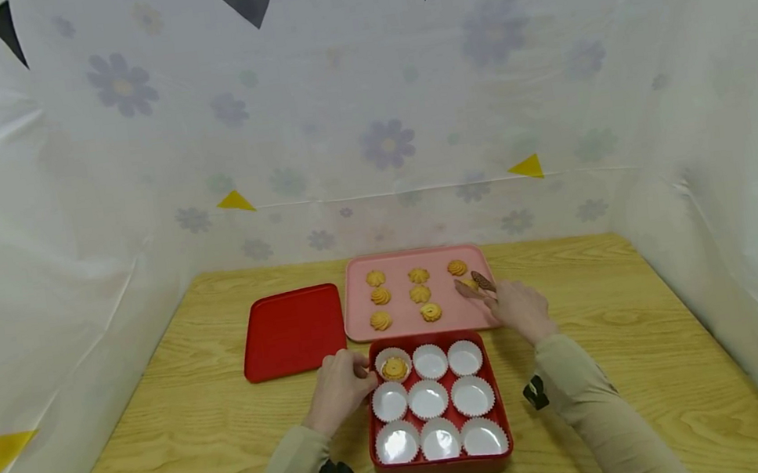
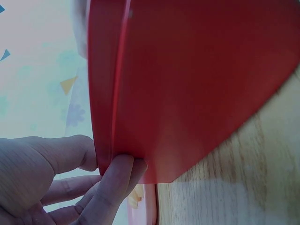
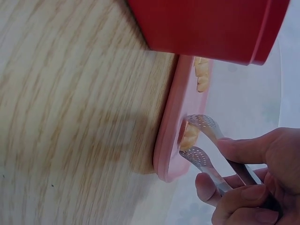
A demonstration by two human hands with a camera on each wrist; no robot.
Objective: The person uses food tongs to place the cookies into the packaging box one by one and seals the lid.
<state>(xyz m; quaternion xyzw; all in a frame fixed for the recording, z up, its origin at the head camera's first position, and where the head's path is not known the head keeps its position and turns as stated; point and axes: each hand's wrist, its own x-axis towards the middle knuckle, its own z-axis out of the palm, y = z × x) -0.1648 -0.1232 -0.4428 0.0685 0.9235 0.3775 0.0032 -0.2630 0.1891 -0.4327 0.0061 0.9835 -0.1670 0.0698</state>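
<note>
My right hand (image 1: pixel 519 310) holds metal tongs (image 3: pixel 205 123) with perforated ends, their two tips on either side of a piped cookie (image 3: pixel 189 137) on the right part of the pink tray (image 1: pixel 355 334). My left hand (image 1: pixel 341 387) pinches the left wall of a red box (image 1: pixel 443 468) near its far corner, fingers and thumb on opposite sides of the rim in the left wrist view. Inside the box stand several white paper cups (image 1: pixel 428 399) in rows. A cookie (image 1: pixel 394 369) sits in the far left cup; the other cups hold nothing.
Several more cookies (image 1: pixel 420 294) lie spaced out on the pink tray, behind the box. To the left of that tray lies a flat red lid (image 1: pixel 294 332) on the wooden table (image 1: pixel 185 450). A flower-patterned white curtain (image 1: pixel 385 109) encloses the back and sides.
</note>
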